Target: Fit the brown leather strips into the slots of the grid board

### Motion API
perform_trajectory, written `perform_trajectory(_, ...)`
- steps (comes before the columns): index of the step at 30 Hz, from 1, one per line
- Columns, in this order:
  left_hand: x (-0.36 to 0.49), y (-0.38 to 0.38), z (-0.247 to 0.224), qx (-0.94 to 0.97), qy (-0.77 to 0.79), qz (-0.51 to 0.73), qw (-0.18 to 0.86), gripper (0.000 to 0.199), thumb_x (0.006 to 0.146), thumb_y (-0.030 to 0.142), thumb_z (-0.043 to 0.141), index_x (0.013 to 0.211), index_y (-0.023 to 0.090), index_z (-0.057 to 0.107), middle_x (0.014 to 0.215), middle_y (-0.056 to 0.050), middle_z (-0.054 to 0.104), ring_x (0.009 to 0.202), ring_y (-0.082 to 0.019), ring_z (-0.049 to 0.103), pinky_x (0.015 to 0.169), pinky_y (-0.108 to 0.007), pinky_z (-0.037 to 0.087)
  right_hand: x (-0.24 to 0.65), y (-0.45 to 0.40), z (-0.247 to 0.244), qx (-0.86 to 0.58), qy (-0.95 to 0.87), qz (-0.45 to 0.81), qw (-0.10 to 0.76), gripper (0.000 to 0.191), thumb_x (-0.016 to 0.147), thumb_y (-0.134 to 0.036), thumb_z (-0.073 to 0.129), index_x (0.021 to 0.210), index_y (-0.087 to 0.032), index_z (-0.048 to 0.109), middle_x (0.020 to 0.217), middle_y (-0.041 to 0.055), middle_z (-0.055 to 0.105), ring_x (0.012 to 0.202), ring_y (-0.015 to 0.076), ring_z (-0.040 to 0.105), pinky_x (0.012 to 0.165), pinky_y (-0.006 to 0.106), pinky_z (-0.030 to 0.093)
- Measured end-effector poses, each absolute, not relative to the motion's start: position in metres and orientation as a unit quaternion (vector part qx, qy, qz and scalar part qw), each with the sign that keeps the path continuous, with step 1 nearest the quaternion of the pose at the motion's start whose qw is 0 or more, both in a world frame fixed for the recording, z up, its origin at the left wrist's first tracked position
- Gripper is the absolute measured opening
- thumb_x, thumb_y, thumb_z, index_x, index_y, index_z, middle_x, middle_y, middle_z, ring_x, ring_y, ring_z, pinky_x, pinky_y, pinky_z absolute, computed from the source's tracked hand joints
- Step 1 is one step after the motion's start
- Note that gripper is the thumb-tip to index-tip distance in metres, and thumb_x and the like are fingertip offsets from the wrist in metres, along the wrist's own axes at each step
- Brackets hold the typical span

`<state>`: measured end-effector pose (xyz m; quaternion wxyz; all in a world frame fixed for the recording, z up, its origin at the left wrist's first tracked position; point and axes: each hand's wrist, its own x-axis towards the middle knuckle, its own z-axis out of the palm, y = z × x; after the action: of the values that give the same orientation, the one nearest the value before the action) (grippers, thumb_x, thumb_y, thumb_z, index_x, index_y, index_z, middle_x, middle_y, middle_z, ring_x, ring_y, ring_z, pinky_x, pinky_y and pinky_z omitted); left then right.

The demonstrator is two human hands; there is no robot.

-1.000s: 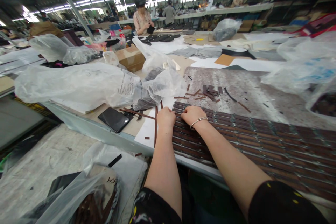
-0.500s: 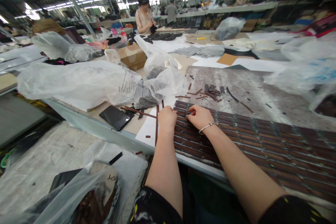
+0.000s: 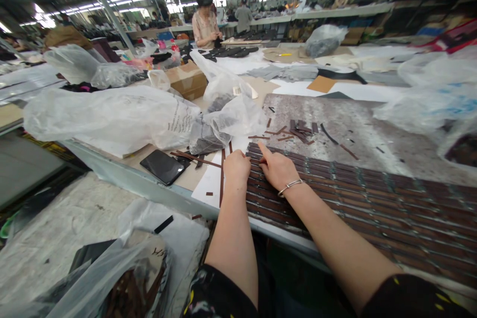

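At the near edge of the table, both hands rest on the left end of a wide mat of brown strips. The left hand is curled shut, knuckles pressing the strip ends. The right hand lies flat, fingers apart, forefinger pointing ahead. Pressing evenly would probably keep the ends flush. A phone and loose strips lie just left; plastic bags crowd behind them. Scraps lie beyond the mat.

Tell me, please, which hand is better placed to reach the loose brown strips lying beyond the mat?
Probably the right hand: its forefinger already points toward the loose strips, while the left hand rests curled at the woven mat corner.
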<state>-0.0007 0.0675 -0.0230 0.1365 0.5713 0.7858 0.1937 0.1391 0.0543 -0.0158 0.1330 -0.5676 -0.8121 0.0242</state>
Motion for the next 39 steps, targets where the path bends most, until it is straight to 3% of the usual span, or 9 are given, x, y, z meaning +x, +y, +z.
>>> perform_trajectory(3,-0.002,0.067,-0.023,0.57,0.786,0.199,0.132,0.015,0.074,0.036,0.058,0.073,0.021,0.062,0.078,-0.007,0.067,0.081,-0.022,0.061,0.071,-0.031,0.043,0.137,0.056,-0.02,-0.566,-0.819,-0.016,0.094,0.059,0.089,-0.023,0.043,0.143,-0.023,0.02,0.084,0.0071,0.063,0.076,0.0196,0.059,0.068,0.028,0.044)
perform_trajectory(9,-0.005,0.069,-0.025,0.569,0.783,0.208,0.139,0.015,0.072,0.036,0.058,0.068,0.021,0.061,0.075,-0.006,0.067,0.079,-0.022,0.061,0.069,-0.031,0.043,0.138,0.055,-0.021,-0.509,-0.853,-0.055,0.1,0.053,0.089,-0.017,0.038,0.141,-0.02,0.029,0.079,0.0071,0.063,0.077,0.0196,0.057,0.068,0.027,0.043)
perform_trajectory(19,-0.008,0.072,-0.027,0.537,0.799,0.22,0.155,0.021,0.07,0.038,0.061,0.08,0.019,0.058,0.086,-0.008,0.067,0.086,-0.023,0.061,0.072,-0.03,0.043,0.135,0.058,-0.017,-0.477,-0.871,-0.057,0.104,0.055,0.087,-0.012,0.039,0.141,-0.017,0.03,0.078,0.0073,0.063,0.075,0.0193,0.055,0.067,0.026,0.041)
perform_trajectory(29,-0.01,0.073,-0.032,0.545,0.791,0.219,0.169,0.015,0.073,0.036,0.057,0.072,0.02,0.058,0.083,-0.006,0.067,0.084,-0.022,0.061,0.072,-0.029,0.043,0.136,0.054,-0.018,-0.519,-0.85,-0.047,0.08,0.052,0.088,-0.014,0.037,0.14,-0.018,0.031,0.082,0.0082,0.064,0.078,0.0199,0.056,0.067,0.027,0.041)
perform_trajectory(35,-0.01,0.072,-0.032,0.54,0.794,0.223,0.167,0.015,0.074,0.035,0.057,0.073,0.02,0.058,0.083,-0.006,0.067,0.085,-0.022,0.061,0.073,-0.03,0.043,0.138,0.056,-0.015,-0.49,-0.867,-0.017,0.092,0.039,0.089,-0.013,0.038,0.124,-0.021,0.053,0.098,0.0082,0.062,0.09,0.0188,0.051,0.08,0.028,0.037)
perform_trajectory(39,-0.012,0.072,-0.029,0.529,0.8,0.222,0.176,0.013,0.075,0.033,0.057,0.077,0.02,0.058,0.086,-0.008,0.067,0.087,-0.023,0.061,0.074,-0.03,0.044,0.137,0.054,-0.011,-0.482,-0.874,-0.021,0.063,0.031,0.091,-0.02,0.04,0.109,-0.027,0.064,0.096,0.0082,0.059,0.093,0.0213,0.045,0.079,0.032,0.033)
